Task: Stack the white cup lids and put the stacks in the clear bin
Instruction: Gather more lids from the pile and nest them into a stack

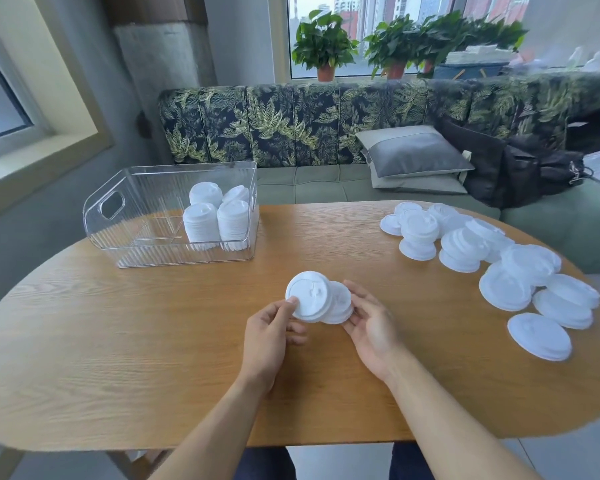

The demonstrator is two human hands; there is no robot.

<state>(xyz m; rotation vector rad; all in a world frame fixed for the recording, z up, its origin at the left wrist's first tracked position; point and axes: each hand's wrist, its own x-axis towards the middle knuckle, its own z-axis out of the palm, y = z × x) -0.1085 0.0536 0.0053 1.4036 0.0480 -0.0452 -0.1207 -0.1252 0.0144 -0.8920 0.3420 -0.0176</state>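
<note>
**Two lids held at centre frame**

One lid was pinched at its lower-left edge between the thumb and fingers of the left hand and was tilted toward the camera. A second lid, partly hidden behind the first and overlapping it, was cupped by the curled fingers of the right hand; whether more than one lid was gripped there could not be told. Four stacks were stood upright in the right end of the bin, which was set on the table at the upper left of the frame. Many loose lids were spread in an overlapping heap on the table at the right of the frame, well apart from the bin. A sofa was seen behind the table.
</note>
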